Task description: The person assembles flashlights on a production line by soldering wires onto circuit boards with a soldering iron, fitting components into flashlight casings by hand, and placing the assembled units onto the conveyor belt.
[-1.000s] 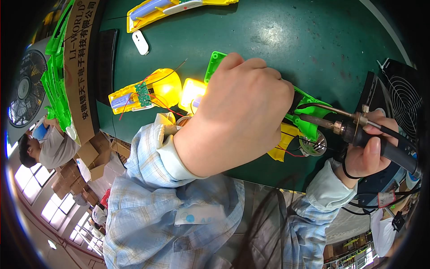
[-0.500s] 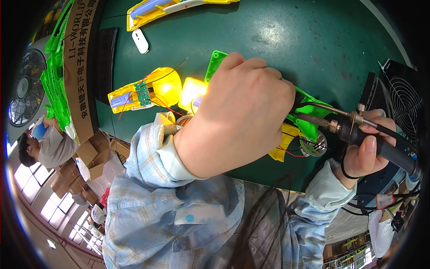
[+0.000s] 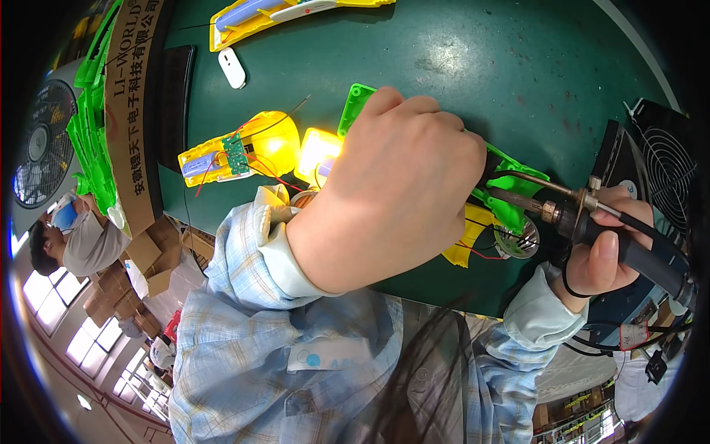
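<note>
My left hand (image 3: 403, 189) is curled closed over the middle of a green plastic shell (image 3: 510, 207), which shows on both sides of it. The fingers are turned away from view, so their grip is hidden. A soldering iron (image 3: 621, 251) with a thin metal feed tube along it is held in my right hand (image 3: 610, 251). Its tip points left, close beside my left hand at the green shell. Below the shell lie a yellow plastic piece (image 3: 473, 235) and a round silver reflector (image 3: 518, 238) with red and black wires.
Left of my left hand sits a yellow housing (image 3: 277, 140) with a circuit board, battery cell and loose wires, beside a lit lamp (image 3: 318, 152). A white oval piece (image 3: 232, 69) and another yellow housing (image 3: 296, 13) lie farther back. A cardboard box (image 3: 133, 111) borders the left; a fan (image 3: 662, 174) stands right.
The handle end of the soldering iron has dipped slightly with my right hand, while its tip stays by the green shell. My left hand has hardly moved.
</note>
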`<state>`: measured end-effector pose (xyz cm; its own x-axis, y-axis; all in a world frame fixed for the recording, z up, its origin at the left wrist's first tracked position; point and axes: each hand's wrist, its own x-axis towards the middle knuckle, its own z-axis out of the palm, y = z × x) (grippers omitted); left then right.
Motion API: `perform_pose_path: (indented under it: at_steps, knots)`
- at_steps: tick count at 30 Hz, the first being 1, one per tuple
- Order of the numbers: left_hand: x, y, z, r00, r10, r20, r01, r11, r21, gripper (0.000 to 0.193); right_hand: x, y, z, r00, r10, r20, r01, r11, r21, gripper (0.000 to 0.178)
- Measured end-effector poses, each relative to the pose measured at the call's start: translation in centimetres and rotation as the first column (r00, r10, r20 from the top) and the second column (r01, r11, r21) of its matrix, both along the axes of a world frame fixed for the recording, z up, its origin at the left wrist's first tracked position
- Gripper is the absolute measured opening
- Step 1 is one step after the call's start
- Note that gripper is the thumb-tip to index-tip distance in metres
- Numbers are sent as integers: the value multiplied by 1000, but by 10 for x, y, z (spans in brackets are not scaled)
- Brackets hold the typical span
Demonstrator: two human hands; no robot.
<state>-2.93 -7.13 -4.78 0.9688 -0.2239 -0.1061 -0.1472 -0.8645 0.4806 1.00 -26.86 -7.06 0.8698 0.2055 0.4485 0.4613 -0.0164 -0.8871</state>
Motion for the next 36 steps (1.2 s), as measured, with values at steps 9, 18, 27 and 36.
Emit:
perform_pose_path:
  at_steps: [9,18,27,36]
  knots:
    - [-2,0,0,1000,7,-1,-7,1000,-10,3,-4,-1,2,998,-57,8,57,998,15,39]
    - [-1,1,-1,1000,5,5,-5,1000,-26,3,-4,-1,2,997,-73,18,74,997,-21,39]
    - [-1,1,1,1000,-19,20,20,998,-60,3,3,-12,6,995,-41,87,40,999,19,30]
    - [1,10,6,996,-27,87,46,973,-225,6,3,-11,9,994,-94,63,88,992,94,30]
